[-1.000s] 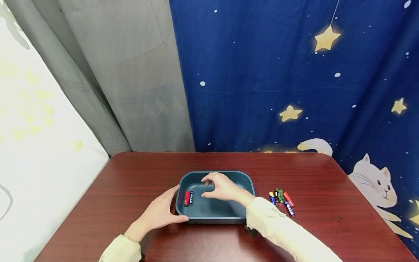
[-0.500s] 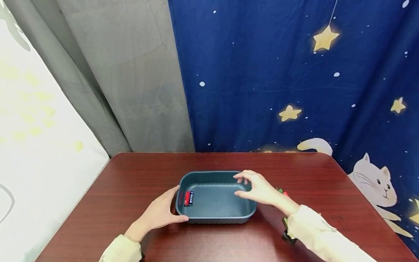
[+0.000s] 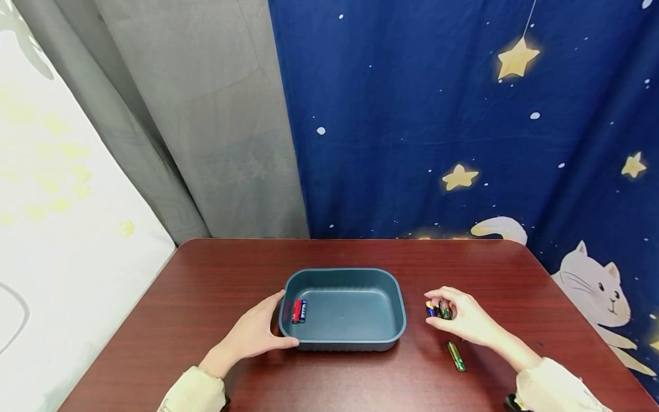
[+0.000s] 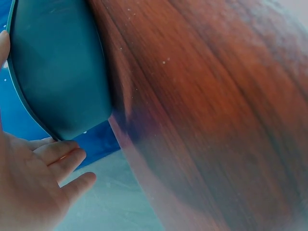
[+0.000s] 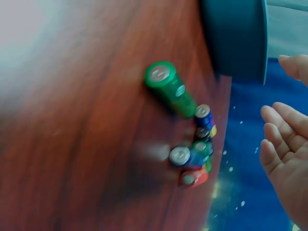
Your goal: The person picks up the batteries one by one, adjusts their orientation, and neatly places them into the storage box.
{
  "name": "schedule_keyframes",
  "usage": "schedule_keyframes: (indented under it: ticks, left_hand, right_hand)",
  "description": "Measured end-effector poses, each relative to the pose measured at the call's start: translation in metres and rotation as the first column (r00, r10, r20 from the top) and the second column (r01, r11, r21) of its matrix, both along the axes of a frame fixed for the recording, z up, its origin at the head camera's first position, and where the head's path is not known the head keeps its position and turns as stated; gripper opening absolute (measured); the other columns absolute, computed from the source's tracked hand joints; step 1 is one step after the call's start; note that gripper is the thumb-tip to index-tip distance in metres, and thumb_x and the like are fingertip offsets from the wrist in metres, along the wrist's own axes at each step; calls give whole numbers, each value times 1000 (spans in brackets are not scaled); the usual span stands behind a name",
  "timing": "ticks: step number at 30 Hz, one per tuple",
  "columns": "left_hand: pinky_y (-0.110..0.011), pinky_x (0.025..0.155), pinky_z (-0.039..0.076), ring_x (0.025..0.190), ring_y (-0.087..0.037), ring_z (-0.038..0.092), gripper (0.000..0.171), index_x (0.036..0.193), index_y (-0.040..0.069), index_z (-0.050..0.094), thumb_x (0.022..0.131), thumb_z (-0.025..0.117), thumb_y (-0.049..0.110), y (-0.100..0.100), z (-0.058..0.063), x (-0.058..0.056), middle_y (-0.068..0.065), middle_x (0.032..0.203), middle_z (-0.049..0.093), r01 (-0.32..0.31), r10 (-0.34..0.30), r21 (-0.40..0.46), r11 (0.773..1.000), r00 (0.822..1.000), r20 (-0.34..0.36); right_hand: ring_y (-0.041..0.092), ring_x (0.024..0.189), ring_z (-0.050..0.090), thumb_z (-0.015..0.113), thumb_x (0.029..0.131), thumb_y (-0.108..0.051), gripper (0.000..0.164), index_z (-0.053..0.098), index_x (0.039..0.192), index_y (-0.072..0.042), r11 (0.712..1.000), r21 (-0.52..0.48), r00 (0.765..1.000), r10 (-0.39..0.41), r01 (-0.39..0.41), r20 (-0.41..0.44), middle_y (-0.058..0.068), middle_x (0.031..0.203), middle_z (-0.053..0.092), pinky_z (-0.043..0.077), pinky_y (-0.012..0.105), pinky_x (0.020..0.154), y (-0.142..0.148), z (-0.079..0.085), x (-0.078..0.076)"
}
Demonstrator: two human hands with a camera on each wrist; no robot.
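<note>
A dark teal rectangular bin (image 3: pixel 355 312) sits mid-table. Inside, at its left end, a red battery (image 3: pixel 296 312) and a blue battery (image 3: pixel 302 312) lie side by side. My left hand (image 3: pixel 249 329) spans the bin's near left corner, its thumb at the front rim and its straight fingers along the left side. To the right of the bin, my right hand (image 3: pixel 463 317) hovers over a cluster of batteries, thumb and fingers apart, nothing between them. In the right wrist view, that cluster includes a blue-and-yellow battery (image 5: pixel 204 115) and a red battery (image 5: pixel 195 178).
A green battery (image 3: pixel 456 356) lies apart from the cluster, on the near side. The table (image 3: pixel 350 383) is dark red wood. Behind it hang a grey curtain (image 3: pixel 247 143) and a blue curtain with stars (image 3: pixel 386 143).
My right hand has moved right, out from over the bin to above the batteries. The green battery, covered by the right arm earlier, now shows. The left hand keeps its place on the bin.
</note>
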State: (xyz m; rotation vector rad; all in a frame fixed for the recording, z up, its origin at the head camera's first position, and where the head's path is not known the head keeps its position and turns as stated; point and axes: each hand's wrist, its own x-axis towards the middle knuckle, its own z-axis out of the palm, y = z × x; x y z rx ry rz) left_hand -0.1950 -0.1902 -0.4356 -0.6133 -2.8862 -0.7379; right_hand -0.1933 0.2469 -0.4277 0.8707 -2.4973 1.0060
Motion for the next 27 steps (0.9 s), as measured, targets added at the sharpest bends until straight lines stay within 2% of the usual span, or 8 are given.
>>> schedule_keyframes:
  ticks: [5, 14, 20, 27]
  left_hand:
    - [-43, 93, 42, 118, -21, 47, 105, 138, 9, 37, 58, 69, 68, 1, 0, 0, -3, 133, 47, 3, -3, 11, 1000, 1000, 16]
    - [-43, 94, 41, 119, -20, 46, 103, 139, 10, 36, 59, 70, 66, 1, 1, 0, -2, 133, 46, -2, 2, 14, 1000, 1000, 29]
    - [-44, 94, 41, 119, -20, 46, 103, 140, 11, 35, 60, 71, 64, 0, 0, 1, -2, 134, 45, -7, 6, 18, 1000, 999, 38]
    - [-44, 93, 41, 118, -20, 46, 101, 140, 12, 35, 60, 71, 63, -1, -2, 0, -1, 133, 45, -14, 13, 20, 1000, 999, 46]
  right_hand:
    - [8, 60, 45, 80, 64, -10, 36, 63, 95, -3, 999, 31, 999, 26, -25, -19, -4, 74, 54, 35, 14, 50, 18, -10, 14]
    - [1, 65, 43, 80, 64, -17, 36, 61, 94, -9, 994, 96, 997, 54, -59, 61, -11, 76, 51, 35, 14, 54, 40, -30, 37]
    - [-2, 67, 41, 82, 61, -22, 41, 61, 95, -13, 985, 164, 998, 49, -53, 31, -15, 79, 48, 33, 13, 55, 41, -38, 41]
    - [-2, 67, 40, 83, 58, -20, 46, 60, 97, -13, 981, 176, 997, 81, -81, 5, -15, 80, 47, 30, 9, 55, 42, -44, 41]
